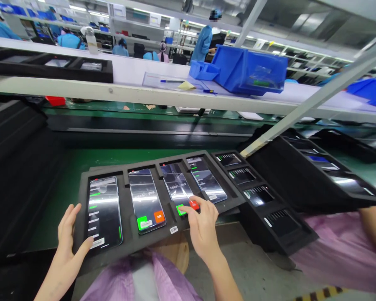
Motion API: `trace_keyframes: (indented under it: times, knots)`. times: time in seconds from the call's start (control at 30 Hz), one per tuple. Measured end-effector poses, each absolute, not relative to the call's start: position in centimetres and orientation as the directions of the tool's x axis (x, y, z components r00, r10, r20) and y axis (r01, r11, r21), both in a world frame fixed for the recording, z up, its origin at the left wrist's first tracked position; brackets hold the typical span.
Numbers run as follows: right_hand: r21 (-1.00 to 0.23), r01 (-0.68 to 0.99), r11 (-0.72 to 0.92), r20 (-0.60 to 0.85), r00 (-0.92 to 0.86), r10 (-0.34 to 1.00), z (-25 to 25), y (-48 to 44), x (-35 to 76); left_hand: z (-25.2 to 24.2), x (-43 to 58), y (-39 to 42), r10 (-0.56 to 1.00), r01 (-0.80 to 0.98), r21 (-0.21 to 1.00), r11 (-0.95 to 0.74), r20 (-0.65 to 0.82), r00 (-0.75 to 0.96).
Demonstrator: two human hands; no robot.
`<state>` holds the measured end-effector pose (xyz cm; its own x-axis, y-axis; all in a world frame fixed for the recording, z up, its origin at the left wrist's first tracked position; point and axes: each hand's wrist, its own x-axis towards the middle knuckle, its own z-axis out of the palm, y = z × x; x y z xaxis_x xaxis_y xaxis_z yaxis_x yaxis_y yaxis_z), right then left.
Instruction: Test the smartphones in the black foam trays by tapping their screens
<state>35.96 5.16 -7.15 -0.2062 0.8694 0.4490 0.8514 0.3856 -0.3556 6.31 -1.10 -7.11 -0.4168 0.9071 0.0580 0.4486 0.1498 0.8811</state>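
1. A long black tray (pixel 134 244) sits in front of the person, at the near edge of the green table (pixel 87 156). Four phones lie in it side by side, each in its own slot, with their screens up.
2. The far left phone (pixel 105 209) has a dark, shiny screen. It shows short green and white lines, a green bar low on the right, and a white sticker near the bottom.
3. The second phone (pixel 146 194) is dark too, with pale writing across the middle. At the bottom are a bright green box and an orange box, and a white sticker lies partly over the green one.
4. The third phone (pixel 175 184) looks much the same, with pale writing, a green box and a red box.
5. The fourth phone (pixel 207 179) shows small green and white lines, with a white sticker near the bottom.
6. The left hand (pixel 69 236) is at the tray's left end. Its fingers and thumb are spread apart, with the thumb by the first phone's bottom corner.
7. The right hand (pixel 203 223) is over the third phone. Its thumb and pointing finger are apart, the thumb at the green box and the finger by the red one. I can't tell how hard they press.
8. Just to the right is another black tray (pixel 252 221) with four dark phones.
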Motion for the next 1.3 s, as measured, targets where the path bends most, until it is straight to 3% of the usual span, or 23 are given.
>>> trace_keyframes:
  times: [0.3, 0.8, 1.03, 1.3]
  knots:
    - [-0.335, 0.696, 0.635, 0.364, -0.526, 0.768, -5.6, 4.2, 29.9, -7.8, 6.2, -1.1, 0.902, 0.34, 0.935, 0.104, 0.055, -0.428]
    - [-0.365, 0.684, 0.631, 0.334, -0.536, 0.775, -7.0, 7.5, 30.2, -8.3, 4.9, 0.0, 0.907, 0.241, 0.965, 0.107, 0.004, -0.421]
    - [-0.443, 0.705, 0.555, 0.376, -0.416, 0.828, -6.5, 6.5, 29.9, -8.1, 5.0, 0.2, 0.921, 0.242, 0.96, 0.141, -0.037, -0.388]
    - [-0.345, 0.71, 0.614, 0.387, -0.489, 0.782, -6.8, 6.9, 30.1, -7.5, 5.7, 0.5, 0.908, 0.328, 0.934, 0.144, 0.007, -0.42]
